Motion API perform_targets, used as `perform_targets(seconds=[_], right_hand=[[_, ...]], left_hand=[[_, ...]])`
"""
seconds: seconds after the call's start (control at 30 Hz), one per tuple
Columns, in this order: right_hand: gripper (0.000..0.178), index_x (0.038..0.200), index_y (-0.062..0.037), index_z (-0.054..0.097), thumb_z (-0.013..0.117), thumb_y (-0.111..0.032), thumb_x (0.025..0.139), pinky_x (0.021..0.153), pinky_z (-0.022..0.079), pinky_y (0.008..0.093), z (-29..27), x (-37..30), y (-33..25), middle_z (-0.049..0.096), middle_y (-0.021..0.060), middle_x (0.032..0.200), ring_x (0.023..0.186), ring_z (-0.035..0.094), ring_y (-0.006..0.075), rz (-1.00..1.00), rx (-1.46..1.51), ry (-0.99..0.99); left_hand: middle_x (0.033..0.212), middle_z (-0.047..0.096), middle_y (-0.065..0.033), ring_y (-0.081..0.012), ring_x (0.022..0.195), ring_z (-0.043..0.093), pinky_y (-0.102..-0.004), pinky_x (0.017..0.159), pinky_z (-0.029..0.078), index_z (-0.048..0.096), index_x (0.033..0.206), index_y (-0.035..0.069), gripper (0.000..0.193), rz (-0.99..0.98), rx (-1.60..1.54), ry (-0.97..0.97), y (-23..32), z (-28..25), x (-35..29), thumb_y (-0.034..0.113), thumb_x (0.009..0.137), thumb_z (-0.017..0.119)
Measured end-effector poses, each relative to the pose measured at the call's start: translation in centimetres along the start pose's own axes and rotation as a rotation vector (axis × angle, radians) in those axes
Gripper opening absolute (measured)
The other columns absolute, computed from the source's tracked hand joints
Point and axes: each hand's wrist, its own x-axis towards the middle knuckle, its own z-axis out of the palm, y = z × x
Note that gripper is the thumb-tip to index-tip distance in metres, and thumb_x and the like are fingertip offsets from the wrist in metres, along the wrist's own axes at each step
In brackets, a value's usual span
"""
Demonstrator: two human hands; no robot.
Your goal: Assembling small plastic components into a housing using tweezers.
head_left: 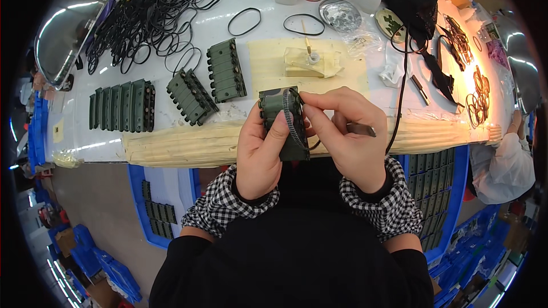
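Both grips clamp a green part (pixel 283 122) above a white table (pixel 188 28) strewn with black rings (pixel 154 8).

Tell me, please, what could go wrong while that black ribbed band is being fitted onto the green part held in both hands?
The black ribbed band is stretched by the right hand over the camouflage-green part and could snap off the fingertips. The left hand grips the part in mid-air past the table edge, so a slip could drop it to the floor. The metal tool tucked in the right hand might jab a finger.
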Motion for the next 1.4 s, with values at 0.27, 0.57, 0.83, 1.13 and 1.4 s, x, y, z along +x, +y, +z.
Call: perform_targets(seconds=[0.27, 0.57, 0.83, 1.13, 1.4], right_hand=[[0.020, 0.092, 0.0001, 0.069, 0.068, 0.008, 0.075, 0.041, 0.032, 0.0212, 1.1, -0.7, 0.4, 0.058, 0.0038, 0.071, 0.050, 0.047, 0.0066, -0.120, -0.123, 0.082], [0.020, 0.094, -0.0003, 0.070, 0.066, 0.010, 0.077, 0.044, 0.025, 0.0187, 1.6, -0.9, 0.9, 0.054, 0.0000, 0.071, 0.049, 0.035, 0.0009, -0.215, -0.123, 0.091], [0.030, 0.106, -0.0040, 0.071, 0.065, 0.008, 0.079, 0.047, 0.024, 0.0176, 1.6, -1.0, 0.1, 0.052, -0.0024, 0.074, 0.052, 0.033, 0.0008, -0.053, 0.023, 0.058], [0.031, 0.106, -0.0030, 0.070, 0.065, 0.010, 0.078, 0.047, 0.026, 0.0183, 2.0, -1.4, 0.6, 0.049, -0.0010, 0.071, 0.051, 0.034, 0.0024, -0.214, -0.083, 0.104], [0.032, 0.106, 0.0001, 0.067, 0.065, 0.012, 0.075, 0.051, 0.042, 0.0238, 1.5, -1.3, 0.1, 0.052, 0.0062, 0.075, 0.058, 0.051, 0.0136, -0.212, -0.126, 0.024]], left_hand=[[0.108, 0.060, -0.0043, -0.0085, 0.094, 0.059, -0.0230, 0.082, 0.049, 0.051, 0.120, 0.001, 0.024, 0.035, 0.063, 0.088, -0.7, 0.3, -0.1, 0.014, 0.099, 0.048], [0.113, 0.060, -0.0082, -0.0155, 0.101, 0.060, -0.0305, 0.088, 0.050, 0.050, 0.121, 0.002, 0.027, -0.038, -0.100, 0.002, -0.9, -0.9, -0.1, 0.019, 0.101, 0.043], [0.114, 0.060, -0.0092, -0.0179, 0.103, 0.061, -0.0343, 0.091, 0.051, 0.049, 0.123, 0.003, 0.031, -0.071, -0.191, 0.006, -0.4, -1.0, 0.0, 0.023, 0.102, 0.039], [0.112, 0.060, -0.0070, -0.0136, 0.100, 0.060, -0.0283, 0.087, 0.050, 0.049, 0.123, 0.002, 0.030, 0.010, -0.106, 0.032, -0.6, -0.3, -0.2, 0.021, 0.102, 0.042], [0.111, 0.060, -0.0062, -0.0131, 0.100, 0.059, -0.0284, 0.087, 0.049, 0.048, 0.126, 0.001, 0.032, -0.009, -0.148, 0.008, -0.2, -0.2, -0.1, 0.021, 0.101, 0.043]])
